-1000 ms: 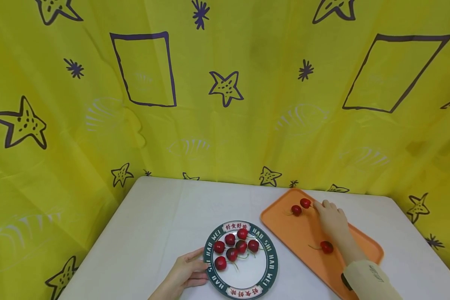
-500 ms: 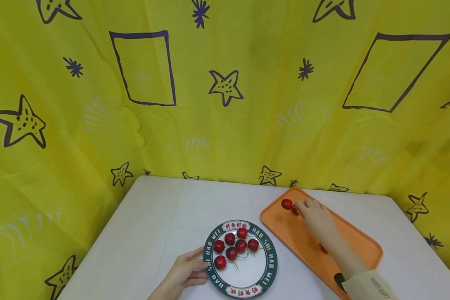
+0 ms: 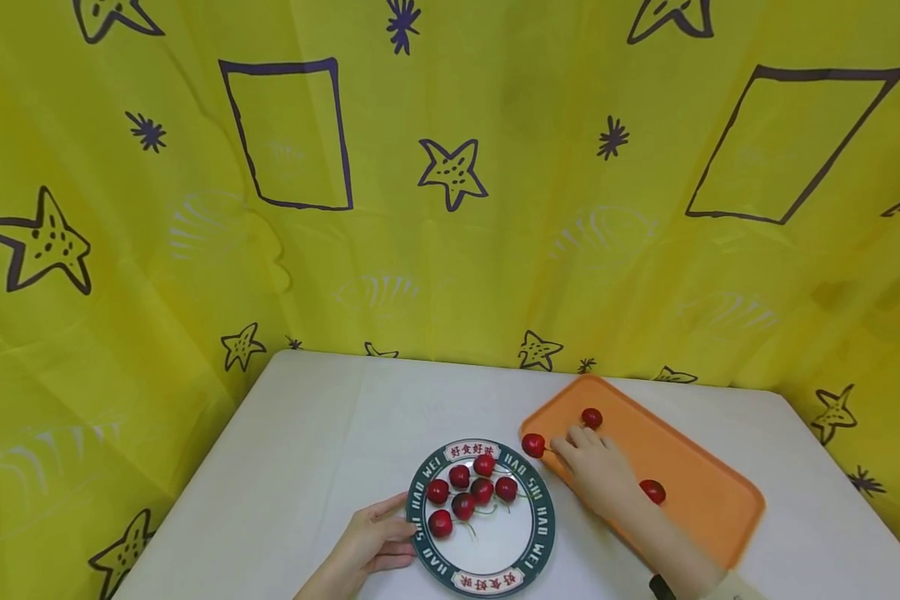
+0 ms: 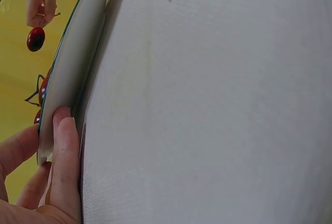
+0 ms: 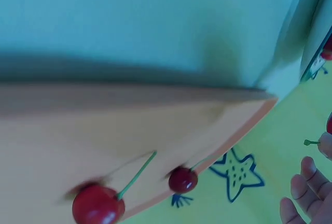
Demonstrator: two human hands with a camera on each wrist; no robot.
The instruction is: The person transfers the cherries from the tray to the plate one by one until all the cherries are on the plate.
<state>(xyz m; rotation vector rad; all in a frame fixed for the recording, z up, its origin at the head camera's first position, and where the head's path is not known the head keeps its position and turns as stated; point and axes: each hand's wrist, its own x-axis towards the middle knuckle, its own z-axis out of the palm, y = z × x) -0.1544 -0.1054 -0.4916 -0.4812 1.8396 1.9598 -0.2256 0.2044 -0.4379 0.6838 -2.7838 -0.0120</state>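
Observation:
My left hand (image 3: 375, 537) grips the left rim of a round plate (image 3: 544, 525) with a green lettered border. In the left wrist view, its fingers (image 4: 65, 156) reach under the plate. Several red cherries (image 3: 462, 507) with stems lie on the plate's upper and left parts. Between the plate and an orange tray (image 3: 693, 467), my right hand (image 3: 596, 471) pinches a cherry (image 3: 533, 445) by its stem, above the tray's left edge. That same cherry (image 4: 36, 39) hangs below the fingers in the left wrist view. Two cherries lie on the tray, one far (image 3: 592, 417) and one nearer (image 3: 652, 491).
A white-covered table (image 3: 330, 433) carries the plate and tray. The tray lies diagonally, right of the plate, with a raised rim. A yellow curtain (image 3: 450, 267) printed with stars and fish hangs behind and beside the table.
My right hand has picked a cherry off the tray's far end and carried it left and nearer, toward the plate. The left hand and the plate have stayed put.

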